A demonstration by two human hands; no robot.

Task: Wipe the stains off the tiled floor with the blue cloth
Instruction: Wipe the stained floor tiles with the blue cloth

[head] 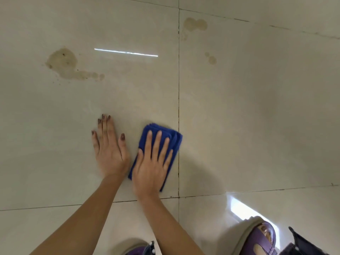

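Note:
A folded blue cloth (pixel 173 138) lies on the beige tiled floor (pixel 257 116) just left of a grout line. My right hand (pixel 153 162) presses flat on top of it, fingers spread, covering most of the cloth. My left hand (pixel 108 144) rests flat on the bare tile beside it, fingers apart, holding nothing. A large brown stain (pixel 63 63) sits far ahead to the left with a trail of drips. A second brown stain (pixel 195 24) lies beyond the grout line at the top. A small pair of spots (pixel 211 58) is below it.
Dark grout lines (pixel 178 89) cross the floor between large tiles. A bright light streak (pixel 127 52) reflects on the tile. My feet in purple sandals (pixel 261 238) are at the bottom right, near a window reflection (pixel 242 208).

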